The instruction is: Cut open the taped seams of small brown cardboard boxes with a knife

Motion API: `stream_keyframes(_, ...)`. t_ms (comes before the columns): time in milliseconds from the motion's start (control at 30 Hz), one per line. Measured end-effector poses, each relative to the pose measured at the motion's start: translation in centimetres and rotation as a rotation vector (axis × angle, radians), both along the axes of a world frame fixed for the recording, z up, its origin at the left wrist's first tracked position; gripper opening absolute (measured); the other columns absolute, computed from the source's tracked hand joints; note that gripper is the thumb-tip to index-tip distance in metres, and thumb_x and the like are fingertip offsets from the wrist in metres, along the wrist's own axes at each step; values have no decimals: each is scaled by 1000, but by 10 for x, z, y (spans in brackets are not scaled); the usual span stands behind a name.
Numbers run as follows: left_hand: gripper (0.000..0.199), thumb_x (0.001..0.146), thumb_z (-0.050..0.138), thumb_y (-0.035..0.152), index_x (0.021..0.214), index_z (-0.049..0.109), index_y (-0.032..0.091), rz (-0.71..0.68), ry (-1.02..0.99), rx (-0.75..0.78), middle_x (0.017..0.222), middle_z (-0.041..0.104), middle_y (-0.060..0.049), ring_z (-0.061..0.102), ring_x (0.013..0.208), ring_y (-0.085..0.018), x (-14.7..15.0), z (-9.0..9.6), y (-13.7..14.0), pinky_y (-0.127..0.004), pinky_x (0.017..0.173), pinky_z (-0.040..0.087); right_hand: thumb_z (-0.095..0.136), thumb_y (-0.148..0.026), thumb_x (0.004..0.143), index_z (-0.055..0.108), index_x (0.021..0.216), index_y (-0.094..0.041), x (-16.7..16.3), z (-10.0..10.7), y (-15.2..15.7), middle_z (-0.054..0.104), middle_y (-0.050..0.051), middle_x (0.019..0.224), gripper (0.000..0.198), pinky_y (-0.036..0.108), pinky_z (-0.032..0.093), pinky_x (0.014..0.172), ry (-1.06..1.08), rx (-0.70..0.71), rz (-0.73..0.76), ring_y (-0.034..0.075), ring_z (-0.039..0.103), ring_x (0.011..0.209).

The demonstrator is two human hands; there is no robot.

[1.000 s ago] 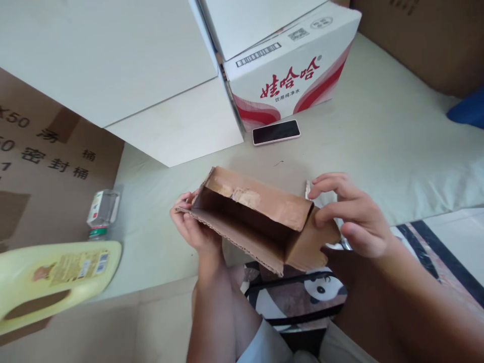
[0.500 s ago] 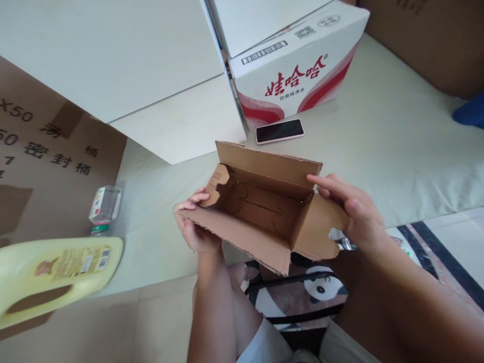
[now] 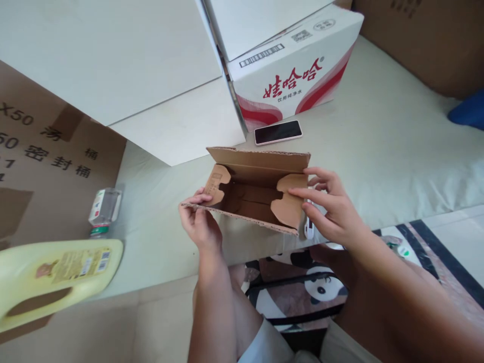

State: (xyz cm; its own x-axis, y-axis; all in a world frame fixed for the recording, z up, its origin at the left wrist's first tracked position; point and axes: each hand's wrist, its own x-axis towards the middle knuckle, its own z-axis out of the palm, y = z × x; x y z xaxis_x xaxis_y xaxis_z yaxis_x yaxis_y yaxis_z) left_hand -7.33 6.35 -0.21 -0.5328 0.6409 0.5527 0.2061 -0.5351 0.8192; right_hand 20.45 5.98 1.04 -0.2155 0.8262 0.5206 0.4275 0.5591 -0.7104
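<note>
Left hand (image 3: 201,223) gripping ragged-edged brown cardboard box (image 3: 251,197), right hand (image 3: 333,209) spread against notched flap (image 3: 286,208)

Soft, dim light; shadow inside carton (image 3: 260,174); wide-angle stretch towards edges.

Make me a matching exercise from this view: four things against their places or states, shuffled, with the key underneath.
1. phone
2. small cardboard box
3. clear bottle
4. left hand

A. next to the yellow jug, green at its neck end
B. lying in front of the white-and-red carton
C. gripping the left end of something brown
D. open at the top, its inside showing

Pairs: 1-B, 2-D, 3-A, 4-C
</note>
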Motion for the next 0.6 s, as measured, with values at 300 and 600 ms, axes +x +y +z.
stream_keyframes(300, 47, 89, 68, 52, 130, 59, 29, 98, 258, -129, 126, 60, -7, 59, 121, -21, -11, -8, -5, -41, 113, 43, 59, -29, 97, 58, 138, -34, 4, -3, 1, 64, 8, 140, 41, 46, 47, 113, 149, -83, 277, 27, 59, 132)
stream_keyframes(600, 45, 92, 59, 59, 113, 77, 23, 89, 516, -275, 130, 52, -11, 51, 132, -27, -8, -1, -12, -45, 117, 39, 57, -37, 98, 59, 133, -30, -1, -3, -3, 61, 10, 142, 36, 47, 45, 114, 233, -212, 264, 27, 55, 136)
